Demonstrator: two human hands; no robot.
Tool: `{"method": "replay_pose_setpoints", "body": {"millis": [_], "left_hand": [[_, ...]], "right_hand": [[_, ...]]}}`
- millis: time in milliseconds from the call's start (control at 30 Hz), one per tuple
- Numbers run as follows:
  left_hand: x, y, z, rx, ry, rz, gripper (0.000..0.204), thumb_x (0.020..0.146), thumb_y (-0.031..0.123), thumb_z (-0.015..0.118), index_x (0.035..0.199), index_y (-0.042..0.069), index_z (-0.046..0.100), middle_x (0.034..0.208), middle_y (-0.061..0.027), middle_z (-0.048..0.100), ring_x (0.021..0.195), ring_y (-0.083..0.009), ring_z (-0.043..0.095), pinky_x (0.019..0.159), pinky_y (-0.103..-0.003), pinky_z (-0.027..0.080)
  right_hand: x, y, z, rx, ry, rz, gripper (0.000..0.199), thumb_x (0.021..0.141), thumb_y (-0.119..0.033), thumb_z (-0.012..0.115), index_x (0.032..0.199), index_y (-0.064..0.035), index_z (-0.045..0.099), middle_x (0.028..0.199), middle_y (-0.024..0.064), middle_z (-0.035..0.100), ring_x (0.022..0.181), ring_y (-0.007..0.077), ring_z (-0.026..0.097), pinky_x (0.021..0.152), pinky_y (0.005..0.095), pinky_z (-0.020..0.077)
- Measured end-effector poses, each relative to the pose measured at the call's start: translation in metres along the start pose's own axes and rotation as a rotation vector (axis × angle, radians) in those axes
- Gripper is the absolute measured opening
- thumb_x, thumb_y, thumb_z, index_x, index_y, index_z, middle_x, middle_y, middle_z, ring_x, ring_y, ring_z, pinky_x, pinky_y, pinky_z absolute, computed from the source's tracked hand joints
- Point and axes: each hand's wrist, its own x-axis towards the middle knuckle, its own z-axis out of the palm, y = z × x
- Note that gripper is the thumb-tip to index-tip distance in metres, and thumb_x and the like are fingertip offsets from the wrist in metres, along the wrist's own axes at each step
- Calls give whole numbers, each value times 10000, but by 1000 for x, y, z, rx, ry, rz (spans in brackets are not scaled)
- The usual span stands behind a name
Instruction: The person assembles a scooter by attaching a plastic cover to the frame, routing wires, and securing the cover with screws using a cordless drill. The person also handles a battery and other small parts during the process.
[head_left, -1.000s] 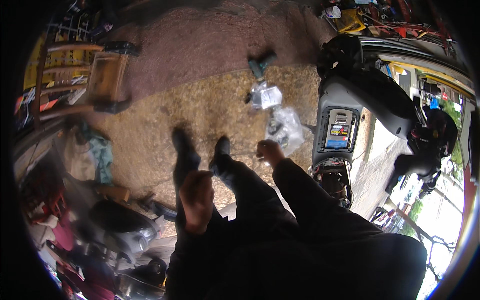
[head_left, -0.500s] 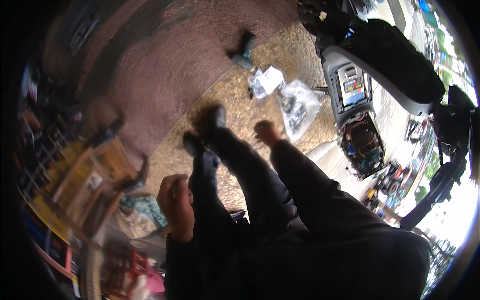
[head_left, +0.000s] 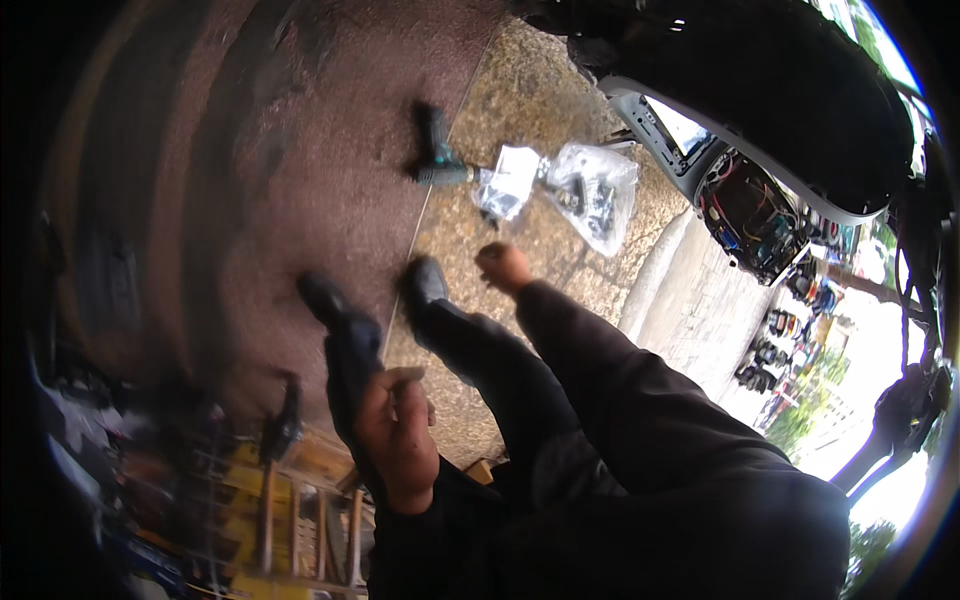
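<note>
My left hand [head_left: 402,440] hangs over my left thigh, its fingers loosely curled with nothing seen in them. Farther forward, my right hand [head_left: 505,268] is held above the stone floor beside my right leg. Its fingers are curled in too, and no object shows in them. Ahead of the right hand lie a small clear bag with a white paper [head_left: 513,178] and a larger clear plastic bag [head_left: 595,197] with dark parts inside. A teal and black cordless drill [head_left: 440,165] rests to their left, at the edge of the brown floor. Neither hand touches these.
At the right stands a scooter with a long black seat [head_left: 770,90] and an opened compartment with exposed wiring [head_left: 755,215]. A wooden rack [head_left: 315,515] and a hammer-like dark tool [head_left: 283,425] are at the lower left. A pale paved strip [head_left: 705,310] runs along the right.
The view has turned and my legs have moved in a step, the left foot now on the brown floor. Rack and scooter have shifted in view. Both hands remain curled.
</note>
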Motion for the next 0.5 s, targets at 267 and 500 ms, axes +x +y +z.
{"method": "replay_pose_setpoints", "body": {"millis": [267,500], "left_hand": [[103,60,8,179,-267,22,100,952,83,514,954,11,584,679,20,464,581,-54,422,526,-220,362],[188,101,60,252,-474,25,76,942,59,547,944,4,600,710,48,512,605,-21,413,551,-194,337]], "right_hand": [[-8,-8,-42,291,198,168,287,848,-209,649,1005,29,680,781,134,697,635,190,693,547,321,573],[9,-11,-47,507,307,305,267,857,-177,640,1009,40,675,801,131,697,631,183,685,534,307,556]]}}
